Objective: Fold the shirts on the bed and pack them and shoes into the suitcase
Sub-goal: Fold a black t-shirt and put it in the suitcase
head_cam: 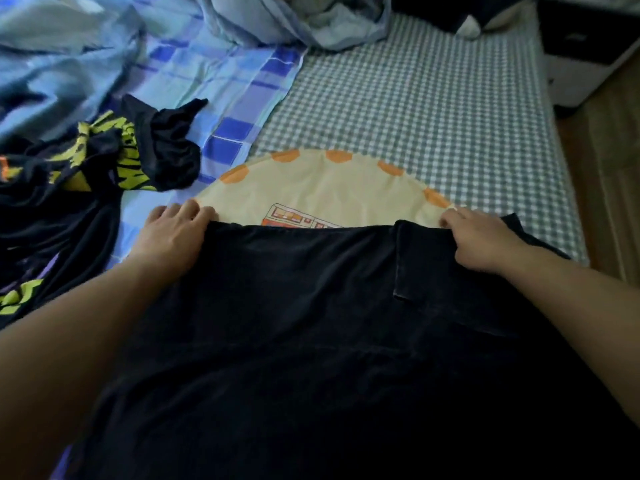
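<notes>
A black shirt (294, 323) lies spread over the near part of the bed, with a sleeve folded in on its right side. My left hand (173, 233) grips the far left corner of its top edge. My right hand (481, 237) grips the far right corner, fingers curled over the cloth. A crumpled black shirt with yellow-green print (104, 157) lies in a heap to the left. No suitcase and no shoes are in view.
A cream cushion with orange spots (329, 188) lies under the shirt's far edge. The bed has a grey checked sheet (433, 109) and a blue checked cover (225, 98). Bundled blue bedding (311, 19) lies at the back. A dark-and-white cabinet (588, 46) stands past the bed's right edge.
</notes>
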`<control>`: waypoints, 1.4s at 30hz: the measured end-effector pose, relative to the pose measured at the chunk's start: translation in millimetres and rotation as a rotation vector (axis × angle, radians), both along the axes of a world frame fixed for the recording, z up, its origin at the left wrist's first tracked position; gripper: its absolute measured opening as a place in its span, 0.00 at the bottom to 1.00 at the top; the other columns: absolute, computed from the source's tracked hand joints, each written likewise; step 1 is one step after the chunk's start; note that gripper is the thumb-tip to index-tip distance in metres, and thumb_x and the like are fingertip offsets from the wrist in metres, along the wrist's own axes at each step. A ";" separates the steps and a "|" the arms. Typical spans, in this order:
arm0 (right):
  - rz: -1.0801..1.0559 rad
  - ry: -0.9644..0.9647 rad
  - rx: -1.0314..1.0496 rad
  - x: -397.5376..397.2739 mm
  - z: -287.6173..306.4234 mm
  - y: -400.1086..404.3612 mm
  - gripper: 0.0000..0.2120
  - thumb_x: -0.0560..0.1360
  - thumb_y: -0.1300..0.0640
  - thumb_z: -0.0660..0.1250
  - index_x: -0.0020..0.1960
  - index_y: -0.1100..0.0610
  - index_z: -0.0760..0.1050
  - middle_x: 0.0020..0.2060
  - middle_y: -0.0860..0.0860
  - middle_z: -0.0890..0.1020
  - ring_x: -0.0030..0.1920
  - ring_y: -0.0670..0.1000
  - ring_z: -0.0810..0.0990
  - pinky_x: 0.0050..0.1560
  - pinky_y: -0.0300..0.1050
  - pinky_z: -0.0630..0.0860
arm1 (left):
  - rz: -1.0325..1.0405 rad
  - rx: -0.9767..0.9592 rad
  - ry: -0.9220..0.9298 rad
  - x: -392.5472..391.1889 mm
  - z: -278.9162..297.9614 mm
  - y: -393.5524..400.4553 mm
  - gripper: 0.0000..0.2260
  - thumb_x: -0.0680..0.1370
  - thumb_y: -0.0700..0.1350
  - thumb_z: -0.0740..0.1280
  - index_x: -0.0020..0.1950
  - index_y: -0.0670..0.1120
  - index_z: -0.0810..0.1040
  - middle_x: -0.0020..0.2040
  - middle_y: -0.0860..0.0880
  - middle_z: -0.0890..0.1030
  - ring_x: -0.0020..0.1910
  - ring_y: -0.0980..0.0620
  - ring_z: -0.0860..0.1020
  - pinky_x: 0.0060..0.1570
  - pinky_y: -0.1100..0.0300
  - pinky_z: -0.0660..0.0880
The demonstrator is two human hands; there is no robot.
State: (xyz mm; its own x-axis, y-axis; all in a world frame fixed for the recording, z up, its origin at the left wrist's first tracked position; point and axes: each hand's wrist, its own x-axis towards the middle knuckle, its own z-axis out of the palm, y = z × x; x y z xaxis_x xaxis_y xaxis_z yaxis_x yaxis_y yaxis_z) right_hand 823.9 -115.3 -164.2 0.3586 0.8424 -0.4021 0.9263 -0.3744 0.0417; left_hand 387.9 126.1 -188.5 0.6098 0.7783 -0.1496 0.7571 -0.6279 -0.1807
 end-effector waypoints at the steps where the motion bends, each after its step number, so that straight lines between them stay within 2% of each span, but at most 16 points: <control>1: -0.020 0.036 -0.032 1.4 1.5 0.2 0.19 0.74 0.62 0.65 0.63 0.51 0.67 0.52 0.48 0.77 0.49 0.49 0.76 0.53 0.49 0.71 | 0.022 -0.009 0.050 -0.6 3.6 3.3 0.17 0.77 0.41 0.62 0.66 0.49 0.68 0.59 0.45 0.76 0.60 0.42 0.76 0.63 0.46 0.64; 3: -0.015 0.033 -0.118 1.9 11.5 -3.0 0.11 0.74 0.61 0.64 0.54 0.51 0.69 0.43 0.46 0.78 0.42 0.47 0.76 0.53 0.48 0.66 | 0.054 -0.057 0.122 -3.3 17.8 3.0 0.12 0.77 0.41 0.61 0.60 0.47 0.68 0.50 0.48 0.76 0.52 0.44 0.78 0.57 0.48 0.63; 5: -0.005 -0.020 -0.112 1.1 29.7 -12.4 0.06 0.74 0.61 0.63 0.45 0.50 0.71 0.40 0.47 0.79 0.40 0.46 0.74 0.54 0.48 0.65 | 0.034 -0.047 0.145 -11.2 33.6 -0.9 0.08 0.77 0.41 0.61 0.55 0.46 0.70 0.44 0.50 0.72 0.47 0.45 0.78 0.54 0.49 0.62; 9: -0.028 -0.008 0.122 -28.8 93.9 -52.8 0.09 0.71 0.61 0.65 0.36 0.49 0.69 0.36 0.47 0.75 0.38 0.51 0.74 0.49 0.48 0.63 | 0.020 0.027 -0.118 -41.0 79.8 -37.2 0.08 0.70 0.35 0.68 0.46 0.44 0.74 0.39 0.47 0.71 0.38 0.39 0.76 0.52 0.46 0.63; 12: 0.038 -0.075 0.247 -67.4 132.8 -118.4 0.09 0.65 0.59 0.64 0.32 0.50 0.64 0.29 0.47 0.72 0.34 0.57 0.75 0.43 0.49 0.61 | 0.001 0.070 -0.264 -79.8 117.2 -96.4 0.09 0.66 0.38 0.64 0.46 0.42 0.74 0.39 0.43 0.73 0.36 0.37 0.76 0.50 0.45 0.64; 15: 0.046 -0.069 0.321 -103.7 126.6 -198.0 0.06 0.61 0.58 0.63 0.36 0.53 0.66 0.30 0.48 0.71 0.32 0.57 0.74 0.40 0.47 0.57 | -0.039 0.044 -0.278 -119.5 119.5 -158.0 0.13 0.64 0.42 0.61 0.46 0.42 0.76 0.40 0.43 0.75 0.37 0.37 0.78 0.48 0.44 0.67; 18: -0.020 -0.109 0.198 -127.8 79.5 -251.5 0.17 0.60 0.67 0.74 0.41 0.56 0.69 0.36 0.51 0.71 0.38 0.58 0.73 0.39 0.50 0.65 | -0.101 -0.088 -0.162 -144.0 82.7 -199.0 0.13 0.63 0.43 0.64 0.47 0.44 0.72 0.40 0.43 0.72 0.36 0.37 0.78 0.41 0.44 0.69; 21: -0.121 -0.122 0.159 -139.7 44.6 -268.3 0.21 0.59 0.71 0.77 0.45 0.59 0.72 0.40 0.56 0.72 0.42 0.60 0.71 0.39 0.54 0.68 | -0.134 -0.224 -0.051 -158.4 49.7 -219.2 0.25 0.58 0.35 0.78 0.49 0.43 0.71 0.41 0.44 0.69 0.37 0.36 0.76 0.36 0.48 0.68; 24: -0.154 -0.105 0.191 -143.8 44.0 -266.6 0.19 0.60 0.74 0.74 0.46 0.60 0.73 0.42 0.58 0.72 0.43 0.61 0.70 0.38 0.54 0.67 | -0.063 -0.274 -0.016 -167.4 51.8 -226.9 0.24 0.60 0.29 0.78 0.49 0.40 0.71 0.41 0.42 0.68 0.35 0.35 0.75 0.33 0.49 0.64; 27: -0.114 -0.071 0.168 -139.2 47.6 -275.6 0.20 0.60 0.74 0.72 0.49 0.61 0.75 0.43 0.57 0.72 0.43 0.60 0.71 0.39 0.54 0.69 | -0.016 -0.291 0.072 -173.0 57.4 -236.3 0.25 0.59 0.31 0.78 0.51 0.41 0.71 0.41 0.41 0.68 0.33 0.34 0.75 0.30 0.48 0.64; 29: -0.106 -0.002 0.121 -134.5 52.7 -281.0 0.22 0.61 0.73 0.73 0.53 0.60 0.78 0.46 0.56 0.75 0.47 0.60 0.72 0.43 0.55 0.72 | 0.039 -0.300 0.110 -164.3 60.7 -243.4 0.24 0.60 0.38 0.79 0.50 0.42 0.71 0.43 0.41 0.68 0.38 0.34 0.75 0.33 0.44 0.70; 31: -0.245 0.057 0.142 -126.2 61.2 -279.1 0.20 0.66 0.75 0.69 0.55 0.60 0.80 0.51 0.56 0.76 0.53 0.61 0.72 0.52 0.59 0.74 | 0.015 -0.256 0.015 -139.4 61.1 -247.8 0.18 0.67 0.47 0.73 0.51 0.43 0.73 0.46 0.41 0.71 0.43 0.36 0.74 0.41 0.43 0.72; 33: -0.461 0.065 0.244 -112.2 72.0 -268.8 0.16 0.74 0.72 0.64 0.58 0.60 0.78 0.57 0.57 0.75 0.61 0.60 0.71 0.60 0.58 0.72 | -0.062 -0.205 -0.185 -102.0 60.9 -248.6 0.15 0.74 0.48 0.64 0.58 0.43 0.75 0.52 0.41 0.74 0.48 0.38 0.73 0.45 0.44 0.72; 35: -0.557 0.036 0.324 -99.1 75.1 -251.7 0.13 0.79 0.66 0.62 0.62 0.60 0.76 0.61 0.59 0.73 0.64 0.61 0.70 0.63 0.57 0.70 | -0.013 -0.149 -0.325 -69.7 54.3 -237.9 0.15 0.79 0.44 0.63 0.65 0.42 0.74 0.58 0.39 0.75 0.53 0.36 0.73 0.49 0.41 0.72; 39: -0.322 0.039 0.482 -125.0 51.5 -193.5 0.12 0.78 0.64 0.63 0.60 0.64 0.77 0.57 0.60 0.75 0.58 0.62 0.72 0.60 0.58 0.71 | 0.532 -0.042 -0.446 -65.1 32.2 -192.9 0.18 0.82 0.45 0.62 0.71 0.40 0.69 0.66 0.32 0.70 0.64 0.30 0.68 0.64 0.38 0.64; 42: -0.086 0.234 0.470 -190.5 22.4 -152.3 0.19 0.78 0.59 0.66 0.68 0.61 0.74 0.64 0.58 0.74 0.66 0.60 0.71 0.69 0.57 0.69 | 0.793 -0.077 -0.474 -87.0 31.7 -178.0 0.20 0.82 0.47 0.64 0.69 0.35 0.70 0.65 0.29 0.71 0.65 0.29 0.68 0.67 0.40 0.62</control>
